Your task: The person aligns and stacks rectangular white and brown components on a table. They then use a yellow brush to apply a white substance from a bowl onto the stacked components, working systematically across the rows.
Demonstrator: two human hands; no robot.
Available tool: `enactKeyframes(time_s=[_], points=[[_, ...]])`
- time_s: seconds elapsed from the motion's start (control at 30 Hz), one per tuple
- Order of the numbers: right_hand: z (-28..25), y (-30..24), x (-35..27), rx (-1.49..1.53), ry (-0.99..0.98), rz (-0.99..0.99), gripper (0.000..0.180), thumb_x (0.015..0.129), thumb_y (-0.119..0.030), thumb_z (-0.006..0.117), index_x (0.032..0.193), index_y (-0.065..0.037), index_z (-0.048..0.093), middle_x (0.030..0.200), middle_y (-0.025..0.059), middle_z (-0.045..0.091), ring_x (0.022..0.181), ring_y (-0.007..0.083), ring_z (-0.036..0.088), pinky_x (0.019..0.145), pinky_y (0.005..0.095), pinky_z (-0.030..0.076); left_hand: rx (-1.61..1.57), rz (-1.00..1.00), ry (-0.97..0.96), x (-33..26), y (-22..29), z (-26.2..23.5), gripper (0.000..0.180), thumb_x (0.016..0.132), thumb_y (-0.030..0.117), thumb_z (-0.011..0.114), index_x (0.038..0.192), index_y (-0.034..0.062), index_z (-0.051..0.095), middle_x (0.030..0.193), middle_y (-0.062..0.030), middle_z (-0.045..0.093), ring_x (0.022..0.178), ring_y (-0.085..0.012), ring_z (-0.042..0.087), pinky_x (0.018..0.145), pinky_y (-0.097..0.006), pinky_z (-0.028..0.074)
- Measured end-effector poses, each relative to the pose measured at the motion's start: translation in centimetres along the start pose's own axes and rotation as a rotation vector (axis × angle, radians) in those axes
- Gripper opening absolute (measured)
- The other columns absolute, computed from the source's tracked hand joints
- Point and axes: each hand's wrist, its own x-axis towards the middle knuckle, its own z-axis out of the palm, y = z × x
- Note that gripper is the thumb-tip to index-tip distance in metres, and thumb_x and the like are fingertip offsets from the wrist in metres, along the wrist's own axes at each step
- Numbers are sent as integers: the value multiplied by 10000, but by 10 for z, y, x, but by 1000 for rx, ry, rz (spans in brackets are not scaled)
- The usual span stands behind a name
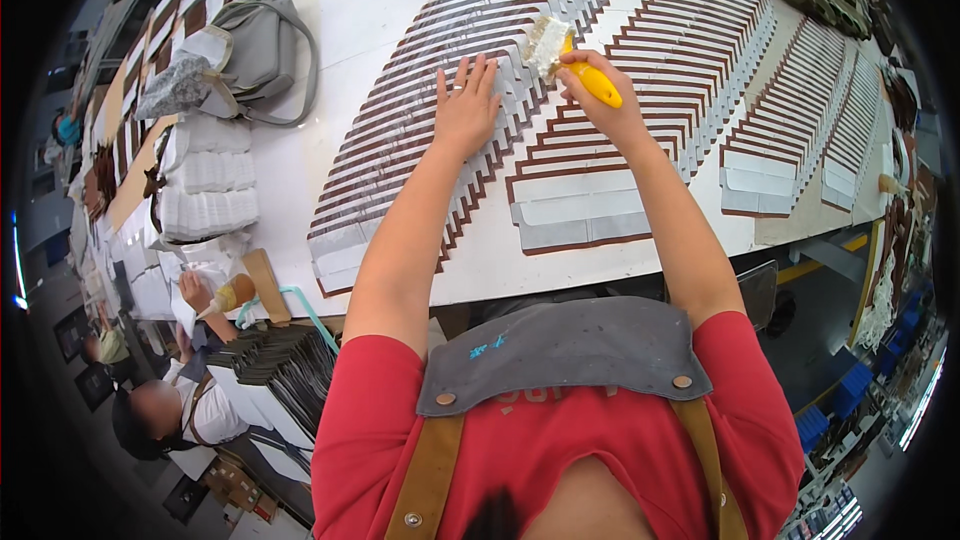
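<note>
My left hand (466, 105) lies flat, fingers spread, on a long overlapping row of white card pieces with brown edges (420, 110). My right hand (600, 90) grips the yellow handle of a brush (596, 83) whose white bristle head (547, 43) touches the pieces just right of my left hand. A second fanned row of the same pieces (640, 120) runs under my right wrist. Both rows lie on a white worktable (345, 30).
More fanned rows (800, 110) lie to the right. A grey handbag (258, 45) and stacks of white pieces (205, 185) sit at the left. Another person (170, 410) works at lower left, a hand on a brush (232, 293). Dark stacked pieces (290, 360) lie beside them.
</note>
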Motion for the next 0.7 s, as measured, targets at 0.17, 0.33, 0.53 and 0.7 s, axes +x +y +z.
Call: enactKeyframes(time_s=[0.17, 0.33, 0.53, 0.7], points=[[-20, -19, 0, -212, -77, -142, 203, 798, -182, 640, 945, -57, 577, 769, 72, 637, 658, 161, 608, 603, 234, 472, -36, 0, 54, -11, -1, -13, 477, 907, 292, 358, 1359, 172, 263, 1432, -46, 211, 1319, -223, 182, 1067, -465, 62], [-25, -27, -10, -323, -127, -131, 209, 781, -214, 659, 912, -64, 597, 780, 81, 642, 679, 199, 615, 619, 267, 478, -199, 59, 141, -43, -3, -31, 411, 851, 136, 447, 1253, 82, 384, 1347, -73, 349, 1215, -248, 363, 1020, -457, 211], [-4, -22, -28, -320, -102, -155, 209, 765, -257, 675, 860, -75, 633, 715, 51, 631, 589, 135, 571, 544, 236, 445, -322, -99, 70, -75, -7, -43, 383, 744, 28, 486, 1126, 34, 468, 1044, -134, 557, 942, -282, 530, 827, -411, 373], [39, -22, -57, 24, -337, 293, 175, 778, -235, 654, 873, -88, 641, 664, 15, 606, 571, 60, 532, 524, 204, 421, -462, -117, 79, -103, -6, -31, 408, 744, -45, 426, 1149, -5, 431, 989, -183, 569, 890, -343, 541, 776, -415, 431]])
